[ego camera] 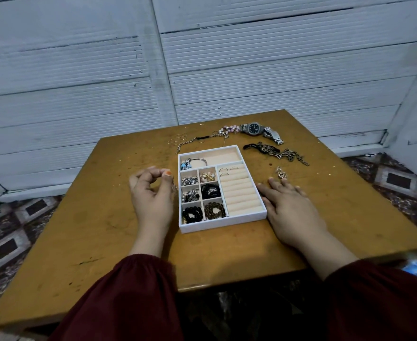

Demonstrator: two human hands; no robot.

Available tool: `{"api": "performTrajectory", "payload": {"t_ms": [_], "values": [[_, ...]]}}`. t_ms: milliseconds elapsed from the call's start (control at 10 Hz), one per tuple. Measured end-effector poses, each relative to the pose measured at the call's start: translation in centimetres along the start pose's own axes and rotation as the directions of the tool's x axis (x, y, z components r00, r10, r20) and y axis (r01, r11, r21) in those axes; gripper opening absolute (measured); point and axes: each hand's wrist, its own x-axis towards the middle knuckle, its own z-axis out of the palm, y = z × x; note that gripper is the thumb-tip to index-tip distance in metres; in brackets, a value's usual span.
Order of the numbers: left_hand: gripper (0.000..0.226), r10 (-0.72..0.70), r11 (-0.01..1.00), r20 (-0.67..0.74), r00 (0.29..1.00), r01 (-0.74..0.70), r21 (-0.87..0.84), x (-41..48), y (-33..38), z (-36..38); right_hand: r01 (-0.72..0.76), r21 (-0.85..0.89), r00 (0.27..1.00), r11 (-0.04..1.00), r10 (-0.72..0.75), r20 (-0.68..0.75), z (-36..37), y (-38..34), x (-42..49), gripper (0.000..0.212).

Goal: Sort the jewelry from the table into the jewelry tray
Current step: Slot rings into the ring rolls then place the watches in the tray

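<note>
- Head view, left: the left hand (151, 193) curls, thumb and fingertip pinching a small metal chain piece (175, 187) just beside the white compartmented jewelry tray (223, 226), likely bound for a compartment.
- Right: the right hand (291, 205) lies spread flat against the tray's wall, seemingly steadying it.
- Beyond, a steel watch (254, 127) and dark chains (276, 153) wait unsorted on the brown wooden table (91, 230).

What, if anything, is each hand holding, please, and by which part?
The left hand pinches a thin chain by its top; only a short hanging piece shows. The right hand lies flat, holding nothing.
</note>
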Motion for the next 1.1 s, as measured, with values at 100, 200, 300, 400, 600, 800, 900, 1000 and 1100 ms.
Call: {"api": "performTrajectory", "payload": {"t_ms": [100, 200, 300, 400, 600, 800, 900, 1000, 1100], "values": [[0.018, -0.064, 0.996, 0.023, 0.998, 0.065, -0.065, 0.7, 1.0, 0.7, 0.0, 0.003, 1.0, 1.0, 0.0, -0.004, 0.0, 0.0, 0.0, 0.046], [0.004, -0.114, 0.986, 0.055, 0.992, 0.119, -0.114, 1.7, 0.8, 1.5, 0.002, 0.006, 1.0, 1.0, -0.002, -0.005, 0.0, 0.0, 0.0, 0.046], [0.025, -0.181, 0.976, 0.118, 0.976, 0.194, -0.101, 2.7, -0.1, 2.2, 0.001, 0.009, 1.0, 1.0, -0.001, -0.002, -0.1, -0.1, 0.0, 0.046], [0.027, -0.226, 0.967, 0.148, 0.963, 0.239, -0.083, 2.9, -0.5, 2.7, 0.005, 0.015, 1.0, 1.0, -0.005, -0.008, -0.1, -0.1, -0.1, 0.046], [0.042, -0.286, 0.956, 0.223, 0.932, 0.295, -0.007, 3.3, -3.1, 3.1, 0.009, 0.022, 1.0, 1.0, -0.009, -0.021, -0.1, -0.1, -0.1, 0.045], [0.03, -0.28, 0.96, 0.219, 0.935, 0.269, 0.081, 3.1, -2.9, 3.7, 0.006, 0.024, 1.0, 1.0, -0.005, -0.019, -0.1, 0.0, -0.1, 0.045], [0.038, -0.301, 0.953, 0.229, 0.926, 0.282, 0.112, 3.7, -5.3, 4.2, 0.006, 0.029, 1.0, 1.0, -0.005, -0.021, 0.0, 0.0, -0.1, 0.045], [0.041, -0.344, 0.938, 0.239, 0.908, 0.32, 0.133, 3.7, -4.8, 4.1, 0.007, 0.035, 1.0, 0.999, -0.006, -0.021, 0.0, 0.0, -0.1, 0.045], [0.026, -0.374, 0.916, 0.164, 0.913, 0.335, 0.221, 2.9, -2.5, 3.9, 0.009, 0.043, 1.0, 0.999, -0.008, -0.022, -0.2, -0.1, -0.1, 0.045]]}}
